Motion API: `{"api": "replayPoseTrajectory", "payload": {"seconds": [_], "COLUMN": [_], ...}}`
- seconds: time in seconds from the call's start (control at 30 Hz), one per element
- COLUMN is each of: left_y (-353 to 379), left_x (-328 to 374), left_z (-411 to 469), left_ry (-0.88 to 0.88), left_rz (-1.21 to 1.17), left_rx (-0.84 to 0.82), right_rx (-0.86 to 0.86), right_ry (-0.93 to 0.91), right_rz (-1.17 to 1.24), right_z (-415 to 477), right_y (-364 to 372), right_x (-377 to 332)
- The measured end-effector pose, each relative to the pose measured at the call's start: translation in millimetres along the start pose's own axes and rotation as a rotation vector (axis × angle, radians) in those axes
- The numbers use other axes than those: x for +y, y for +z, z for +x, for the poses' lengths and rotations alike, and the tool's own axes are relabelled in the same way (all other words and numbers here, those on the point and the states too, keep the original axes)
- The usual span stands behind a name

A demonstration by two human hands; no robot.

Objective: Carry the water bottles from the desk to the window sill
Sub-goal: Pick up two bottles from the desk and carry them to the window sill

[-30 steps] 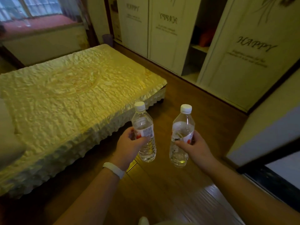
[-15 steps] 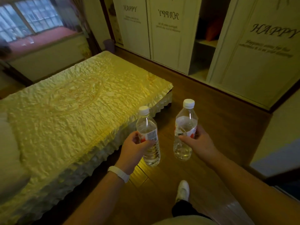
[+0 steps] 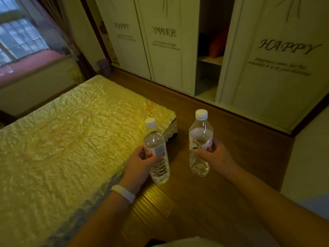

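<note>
I carry two clear plastic water bottles with white caps and red-and-white labels, both upright in front of me. My left hand grips the left bottle around its label, over the bed's corner. My right hand grips the right bottle at its middle, above the wooden floor. The reddish window sill lies at the far left, under the window, beyond the bed. A white band sits on my left wrist.
A bed with a shiny yellow quilted cover fills the left half. White wardrobe doors printed "HAPPY" line the far wall, one section standing open. A strip of wooden floor runs between bed and wardrobe. A dark curtain hangs beside the window.
The view has advanced along the bed and turned; the wardrobe and window are closer. Both hands keep the same grip on their bottles. The foot seen half a second ago is out of sight.
</note>
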State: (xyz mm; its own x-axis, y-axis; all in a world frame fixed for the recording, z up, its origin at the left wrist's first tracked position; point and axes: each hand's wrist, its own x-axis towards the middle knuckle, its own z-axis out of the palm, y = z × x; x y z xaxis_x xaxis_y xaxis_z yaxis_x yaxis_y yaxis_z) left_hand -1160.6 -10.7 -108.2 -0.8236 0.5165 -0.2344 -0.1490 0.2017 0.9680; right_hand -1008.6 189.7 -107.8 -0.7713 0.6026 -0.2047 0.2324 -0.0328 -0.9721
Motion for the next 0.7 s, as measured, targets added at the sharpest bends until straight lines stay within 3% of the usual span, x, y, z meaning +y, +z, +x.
{"api": "replayPoseTrajectory", "payload": {"seconds": [0.33,0.7], "left_y": [53.7,92.6], "left_x": [14.8,61.8], "left_z": [154.8,380.6], "left_ry": [-0.035,-0.055], "left_rz": [-0.017,-0.005], "left_rx": [-0.07,-0.271], "right_rx": [0.099,0.278], "right_ry": [0.103,0.175], "right_rz": [-0.012,-0.139], "right_z": [128.0,321.6], "right_y": [-31.6,-41.7], "right_x": [-8.7,-57.2]}}
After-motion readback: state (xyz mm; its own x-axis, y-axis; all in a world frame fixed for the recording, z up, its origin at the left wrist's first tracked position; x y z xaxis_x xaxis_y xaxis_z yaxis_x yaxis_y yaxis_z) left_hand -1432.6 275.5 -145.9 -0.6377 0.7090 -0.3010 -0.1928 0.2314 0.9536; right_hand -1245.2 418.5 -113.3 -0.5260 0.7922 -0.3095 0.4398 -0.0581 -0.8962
